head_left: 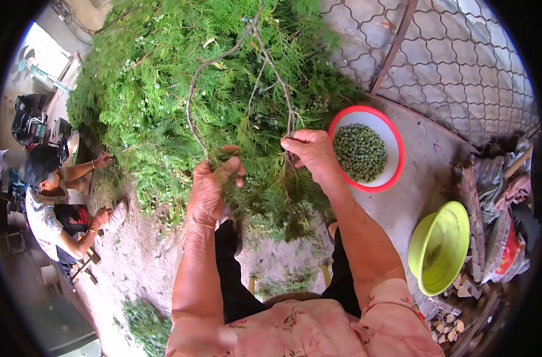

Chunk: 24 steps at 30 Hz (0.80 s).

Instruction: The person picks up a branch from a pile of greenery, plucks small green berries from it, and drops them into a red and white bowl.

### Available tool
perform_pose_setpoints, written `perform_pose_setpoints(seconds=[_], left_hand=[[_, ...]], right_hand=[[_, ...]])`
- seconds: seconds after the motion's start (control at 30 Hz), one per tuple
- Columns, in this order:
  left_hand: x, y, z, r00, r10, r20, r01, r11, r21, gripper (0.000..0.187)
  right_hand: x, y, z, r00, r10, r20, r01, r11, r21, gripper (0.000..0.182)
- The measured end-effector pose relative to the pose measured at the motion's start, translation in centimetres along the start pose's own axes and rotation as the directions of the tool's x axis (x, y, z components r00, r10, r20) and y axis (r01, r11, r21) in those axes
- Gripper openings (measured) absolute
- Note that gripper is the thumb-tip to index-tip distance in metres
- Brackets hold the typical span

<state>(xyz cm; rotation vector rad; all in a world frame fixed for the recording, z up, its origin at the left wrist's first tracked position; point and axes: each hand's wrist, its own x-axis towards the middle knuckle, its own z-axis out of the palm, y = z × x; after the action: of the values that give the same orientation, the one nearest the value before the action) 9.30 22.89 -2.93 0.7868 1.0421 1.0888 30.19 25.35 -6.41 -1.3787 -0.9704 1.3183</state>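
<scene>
item: branch [241, 71], bare forked twig with green scaly sprigs, held up in front of the person above the lap. its long axis is running from the hands up and away toward the heap [164, 89] of the same greenery; one fork is curving left, the other dropping right.

right hand [309, 152]: fingers are closing tight around the right fork's lower end, thumb on top; this hand is sitting nearer the bowl [396, 149].

left hand [211, 190]: fingers are curling loosely about the sprigs at the left fork's foot, thumb and forefinger meeting; whether it is truly gripping, cannot tell.

bowl: red-rimmed, white inside, holding small green berries, lying just right of the right hand on the ground.

basin [443, 244]: yellow-green, lying nearer the person's right knee.

co-worker [51, 202]: sitting at far left, hands working at the heap's edge.
</scene>
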Motion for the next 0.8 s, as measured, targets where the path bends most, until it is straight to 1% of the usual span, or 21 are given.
perform_pose_setpoints(seconds=[0.03, 0.07, 0.1, 0.13, 0.2, 0.23, 0.37, 0.4, 0.43, 0.47, 0.53, 0.57, 0.6, 0.67, 0.7, 0.73, 0.8], left_hand=[[0.0, -0.4, 0.3, 1.000, -0.006, -0.008, 0.007, 0.999, 0.048, 0.036], [0.1, -1.0, 0.6, 1.000, -0.012, -0.016, 0.014, 0.995, 0.097, 0.039], [0.4, -2.1, 0.3, 0.997, 0.058, -0.047, -0.051, 0.990, 0.133, 0.047], [0.7, -2.8, 0.0, 0.997, 0.056, -0.048, -0.049, 0.990, 0.132, 0.047], [1.3, -3.8, -0.7, 0.989, 0.080, -0.127, -0.096, 0.987, -0.127, 0.048], [1.6, -3.9, -0.5, 0.972, 0.141, -0.188, -0.160, 0.983, -0.092, 0.044], [1.4, -4.0, 0.0, 0.961, 0.182, -0.208, -0.192, 0.981, -0.028, 0.040], [1.8, -4.3, -0.4, 0.983, 0.117, -0.139, -0.131, 0.987, -0.095, 0.041], [1.9, -3.9, -0.3, 0.996, 0.054, -0.067, -0.064, 0.985, -0.158, 0.042], [1.6, -3.3, -0.1, 0.996, 0.052, -0.073, -0.063, 0.986, -0.157, 0.042], [0.5, -1.4, 0.3, 0.991, -0.134, 0.009, 0.134, 0.990, -0.036, 0.044], [0.3, -1.0, 0.4, 0.992, -0.130, 0.005, 0.130, 0.991, -0.043, 0.044], [0.3, -1.1, 0.1, 0.991, -0.132, -0.004, 0.132, 0.990, -0.045, 0.044], [0.6, -1.0, -0.4, 0.979, -0.157, 0.128, 0.176, 0.972, -0.153, 0.040], [0.7, -1.0, -0.2, 0.980, -0.159, 0.118, 0.178, 0.967, -0.179, 0.036], [1.0, -1.2, -0.2, 0.981, -0.160, 0.110, 0.178, 0.967, -0.181, 0.036], [1.5, -1.9, -0.3, 0.982, -0.182, 0.056, 0.190, 0.953, -0.237, 0.028]], right_hand=[[-0.1, -0.1, 0.0, 0.997, -0.082, 0.002, 0.082, 0.995, -0.061, 0.017], [-0.1, -0.4, -0.2, 0.997, -0.079, 0.003, 0.079, 0.995, -0.062, 0.017], [-0.1, -0.9, -0.3, 0.993, -0.115, -0.008, 0.114, 0.989, -0.092, 0.015], [-0.1, -1.4, -0.5, 0.988, -0.150, -0.018, 0.147, 0.982, -0.122, 0.014], [0.0, -1.9, -0.7, 0.992, -0.124, -0.038, 0.120, 0.987, -0.107, 0.013], [0.1, -2.0, -0.9, 0.993, -0.115, -0.036, 0.111, 0.990, -0.089, 0.013], [0.1, -2.5, -1.1, 0.993, -0.104, -0.055, 0.102, 0.994, -0.040, 0.014], [0.2, -2.4, -1.2, 0.991, -0.110, -0.071, 0.109, 0.994, -0.026, 0.016], [0.5, -2.0, -1.7, 0.986, -0.161, -0.033, 0.160, 0.986, -0.037, 0.016], [0.8, -1.8, -2.0, 0.987, -0.157, -0.029, 0.156, 0.987, -0.035, 0.016], [1.1, -1.5, -2.6, 0.948, -0.283, -0.148, 0.267, 0.956, -0.122, 0.014], [1.1, -1.7, -3.4, 0.956, -0.255, -0.145, 0.231, 0.959, -0.161, 0.013], [1.1, -2.0, -3.8, 0.959, -0.249, -0.137, 0.227, 0.961, -0.159, 0.013], [1.1, -2.4, -4.1, 0.875, -0.450, -0.178, 0.335, 0.829, -0.449, 0.014], [1.1, -2.3, -4.1, 0.886, -0.423, -0.189, 0.307, 0.842, -0.444, 0.015], [1.0, -2.1, -3.9, 0.890, -0.418, -0.182, 0.306, 0.843, -0.441, 0.015], [0.8, -1.6, -3.6, 0.887, -0.426, -0.177, 0.314, 0.839, -0.444, 0.015]])
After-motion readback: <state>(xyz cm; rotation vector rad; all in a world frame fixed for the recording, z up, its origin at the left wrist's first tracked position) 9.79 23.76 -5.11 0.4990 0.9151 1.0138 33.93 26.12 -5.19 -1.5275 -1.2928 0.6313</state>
